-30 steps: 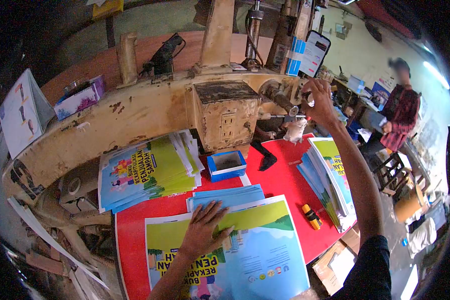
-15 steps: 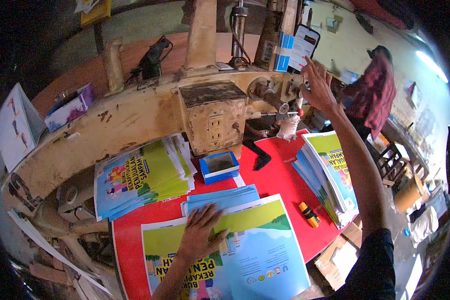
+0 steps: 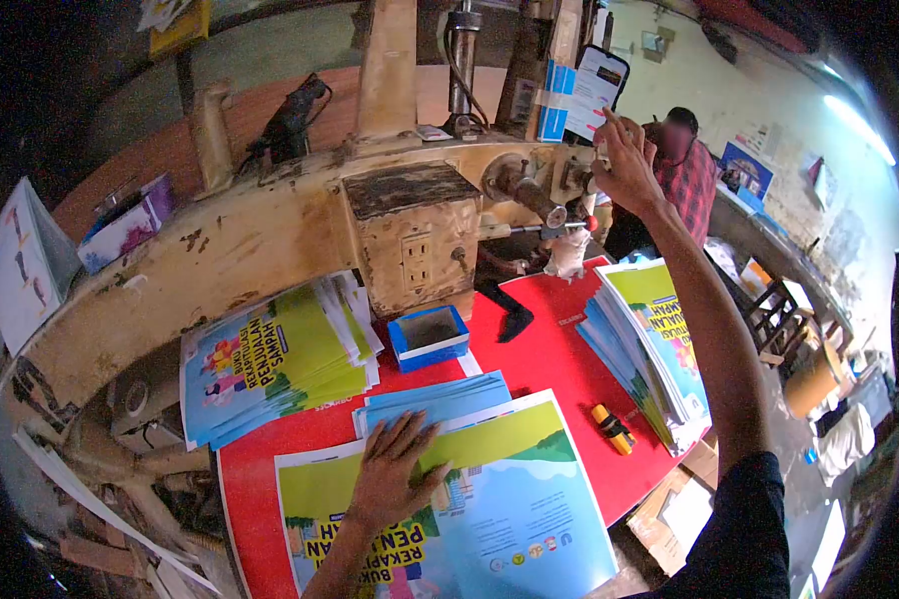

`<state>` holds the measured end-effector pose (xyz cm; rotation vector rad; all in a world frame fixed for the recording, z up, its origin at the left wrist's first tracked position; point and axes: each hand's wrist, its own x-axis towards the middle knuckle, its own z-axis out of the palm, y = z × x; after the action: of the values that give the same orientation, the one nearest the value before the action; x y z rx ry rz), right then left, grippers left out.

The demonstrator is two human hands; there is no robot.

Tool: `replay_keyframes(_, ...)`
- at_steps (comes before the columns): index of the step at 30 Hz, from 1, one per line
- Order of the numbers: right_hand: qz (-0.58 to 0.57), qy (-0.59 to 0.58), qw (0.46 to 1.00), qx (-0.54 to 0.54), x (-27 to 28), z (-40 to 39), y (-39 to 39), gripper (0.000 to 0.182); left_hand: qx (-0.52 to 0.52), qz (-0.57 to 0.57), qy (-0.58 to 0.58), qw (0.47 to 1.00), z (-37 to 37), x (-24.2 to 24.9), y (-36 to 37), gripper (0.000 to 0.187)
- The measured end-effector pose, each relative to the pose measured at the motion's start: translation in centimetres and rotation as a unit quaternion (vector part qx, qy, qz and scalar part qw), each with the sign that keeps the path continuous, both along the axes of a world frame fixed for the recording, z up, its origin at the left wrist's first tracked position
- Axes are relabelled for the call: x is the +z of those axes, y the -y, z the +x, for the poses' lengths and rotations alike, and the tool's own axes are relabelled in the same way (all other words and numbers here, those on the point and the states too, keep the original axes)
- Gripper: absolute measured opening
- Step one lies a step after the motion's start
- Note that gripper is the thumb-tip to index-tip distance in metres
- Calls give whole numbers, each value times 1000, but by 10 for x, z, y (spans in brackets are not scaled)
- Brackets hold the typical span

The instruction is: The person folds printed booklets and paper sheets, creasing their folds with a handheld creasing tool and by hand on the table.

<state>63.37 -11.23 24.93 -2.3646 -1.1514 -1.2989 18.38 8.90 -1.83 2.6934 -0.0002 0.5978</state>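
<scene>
My left hand (image 3: 398,479) lies with spread fingers on a large printed cover sheet (image 3: 509,499) at the bottom centre. Raised at the upper right, my right hand (image 3: 624,160) has a finger close to the screen of a phone (image 3: 597,95) fixed to a post; its other fingers are partly bent, and nothing shows in them. Blue-edged sheets (image 3: 435,396) lie just beyond the cover sheet. One stack of printed covers (image 3: 270,359) is at the left, another stack (image 3: 659,339) at the right. A yellow and black cutter (image 3: 612,429) rests on the red surface (image 3: 529,349).
A blue open box (image 3: 429,337) sits before the worn machine housing (image 3: 415,240). A red-tipped lever (image 3: 589,223) projects near my right forearm. Farther back at the right is a person (image 3: 687,175) in a checked shirt. A cardboard box (image 3: 669,499) lies below the right table edge.
The view has shifted slightly. The person in the background has moved left and now faces more this way. My right hand's fingers are more bent near the phone; my left hand stays on the sheet.
</scene>
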Motion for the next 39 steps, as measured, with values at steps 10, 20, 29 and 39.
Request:
replay_keyframes(10,-11,18,999,-47,-4,3,-5,88,-3,8,14,1000,-4,3,0,63)
replay_keyframes(20,100,25,993,62,-15,-28,19,86,3,18,-8,1000,-1,2,1,60)
replay_keyframes(29,-39,-350,935,36,-41,-60,56,26,-1,-5,-9,1000,-2,4,1,64)
replay_keyframes(39,-287,-427,850,-112,-207,-258,149,63,6,28,-16,999,-2,8,4,65)
